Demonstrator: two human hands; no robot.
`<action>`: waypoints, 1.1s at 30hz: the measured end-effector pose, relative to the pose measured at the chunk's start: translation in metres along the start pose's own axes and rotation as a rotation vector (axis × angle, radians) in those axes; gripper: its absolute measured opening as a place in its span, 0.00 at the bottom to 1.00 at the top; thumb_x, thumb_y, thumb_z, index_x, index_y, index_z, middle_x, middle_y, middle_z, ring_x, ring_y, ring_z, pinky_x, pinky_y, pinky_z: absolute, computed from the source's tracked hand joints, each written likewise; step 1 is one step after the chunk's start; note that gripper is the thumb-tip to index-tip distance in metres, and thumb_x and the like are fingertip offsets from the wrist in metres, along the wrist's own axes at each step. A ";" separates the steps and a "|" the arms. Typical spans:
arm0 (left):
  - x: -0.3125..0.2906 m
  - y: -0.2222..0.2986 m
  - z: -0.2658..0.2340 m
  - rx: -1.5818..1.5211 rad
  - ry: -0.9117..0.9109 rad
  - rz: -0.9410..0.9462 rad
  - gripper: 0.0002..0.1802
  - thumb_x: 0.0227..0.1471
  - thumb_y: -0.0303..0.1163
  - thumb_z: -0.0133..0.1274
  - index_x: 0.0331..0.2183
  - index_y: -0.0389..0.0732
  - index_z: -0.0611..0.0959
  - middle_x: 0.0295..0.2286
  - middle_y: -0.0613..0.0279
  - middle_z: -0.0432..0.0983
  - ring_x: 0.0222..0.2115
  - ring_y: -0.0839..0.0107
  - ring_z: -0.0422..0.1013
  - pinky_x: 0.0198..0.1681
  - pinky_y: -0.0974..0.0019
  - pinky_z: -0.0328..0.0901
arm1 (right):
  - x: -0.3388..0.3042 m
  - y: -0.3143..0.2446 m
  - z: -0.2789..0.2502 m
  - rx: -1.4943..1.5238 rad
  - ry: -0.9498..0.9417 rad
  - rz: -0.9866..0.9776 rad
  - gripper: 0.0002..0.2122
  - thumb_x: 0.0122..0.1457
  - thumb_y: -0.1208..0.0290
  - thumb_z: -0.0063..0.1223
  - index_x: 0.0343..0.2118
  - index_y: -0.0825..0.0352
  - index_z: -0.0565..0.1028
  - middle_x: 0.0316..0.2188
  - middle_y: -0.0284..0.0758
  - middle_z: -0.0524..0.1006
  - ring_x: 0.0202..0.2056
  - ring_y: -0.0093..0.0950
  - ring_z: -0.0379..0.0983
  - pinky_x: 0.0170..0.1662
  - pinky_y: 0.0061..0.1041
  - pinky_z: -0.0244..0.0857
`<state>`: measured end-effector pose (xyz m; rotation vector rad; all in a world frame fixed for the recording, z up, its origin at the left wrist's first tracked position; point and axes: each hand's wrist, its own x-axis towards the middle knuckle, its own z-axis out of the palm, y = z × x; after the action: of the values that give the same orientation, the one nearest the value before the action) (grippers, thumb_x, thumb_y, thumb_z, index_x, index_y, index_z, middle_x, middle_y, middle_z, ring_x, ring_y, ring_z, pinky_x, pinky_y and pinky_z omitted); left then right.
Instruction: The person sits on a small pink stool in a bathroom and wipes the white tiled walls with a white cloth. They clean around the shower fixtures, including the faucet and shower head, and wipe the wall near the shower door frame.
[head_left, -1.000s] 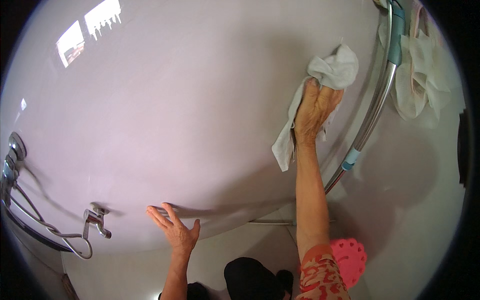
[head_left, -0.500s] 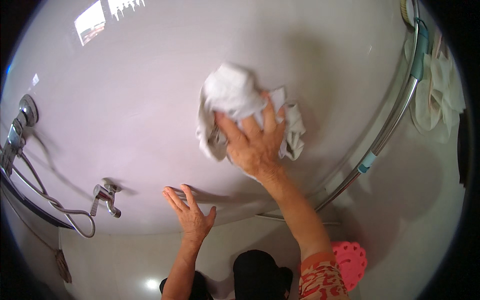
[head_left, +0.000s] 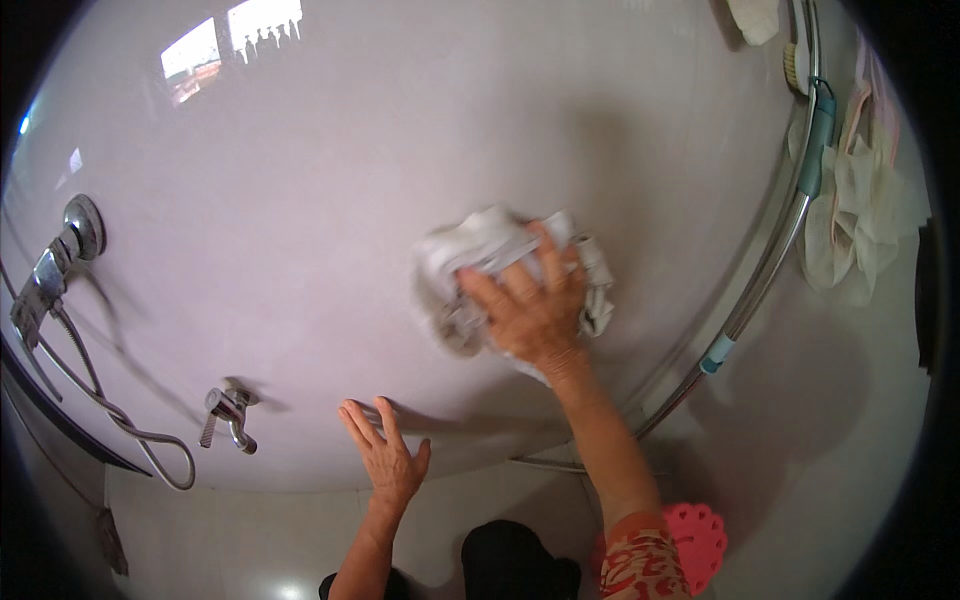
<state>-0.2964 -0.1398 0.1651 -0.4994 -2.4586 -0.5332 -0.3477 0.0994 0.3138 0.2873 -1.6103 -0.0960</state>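
One crumpled white cloth (head_left: 470, 248) lies against a glossy, pale wall (head_left: 350, 200), right of mid-picture; bright reflections (head_left: 268, 22) show on the wall at upper left. Pale floor (head_left: 220, 545) meets the wall below. Cloth orientation: wider spread left to right, one flap toward the lower right; motion blur and folds obscure any distinct end.

Right hand (head_left: 540, 320): fingers apart, pressing on the cloth and covering its lower middle; whether a fold is pinched cannot be told. Left hand (head_left: 388, 462): fingers and thumb apart, fingertips at the wall, below and left of the cloth.

Left side: chrome tap (head_left: 231, 412); farther out, shower fitting (head_left: 60, 262) with looped hose (head_left: 150, 437). Right side: curved chrome pole (head_left: 765, 275), pale hanging fabric (head_left: 855, 225) beyond it. Right sleeve (head_left: 645, 560) partly hides a pink stool (head_left: 703, 540).
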 end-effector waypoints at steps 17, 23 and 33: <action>0.000 0.001 -0.008 -0.071 -0.022 0.027 0.63 0.26 0.33 0.70 0.61 0.37 0.50 0.59 0.24 0.31 0.60 0.26 0.32 0.58 0.34 0.43 | 0.076 0.022 0.011 -0.202 0.134 0.271 0.25 0.51 0.66 0.53 0.54 0.64 0.68 0.54 0.42 0.62 0.58 0.54 0.52 0.56 0.53 0.51; -0.002 -0.003 -0.003 -0.087 -0.005 0.020 0.58 0.29 0.35 0.69 0.60 0.37 0.54 0.58 0.25 0.35 0.59 0.26 0.34 0.58 0.35 0.45 | 0.093 -0.071 0.023 0.087 0.165 0.006 0.18 0.48 0.65 0.56 0.45 0.49 0.77 0.47 0.27 0.68 0.56 0.45 0.59 0.55 0.46 0.55; -0.002 -0.010 0.007 -0.039 0.041 0.042 0.61 0.28 0.33 0.69 0.61 0.40 0.51 0.59 0.29 0.32 0.60 0.28 0.34 0.58 0.36 0.45 | 0.120 -0.007 0.015 0.112 0.293 -0.064 0.17 0.48 0.60 0.60 0.44 0.48 0.77 0.44 0.26 0.71 0.54 0.38 0.62 0.55 0.40 0.56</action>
<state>-0.3024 -0.1456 0.1560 -0.5491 -2.3970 -0.5698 -0.3660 0.0620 0.4271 0.4204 -1.3177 -0.0118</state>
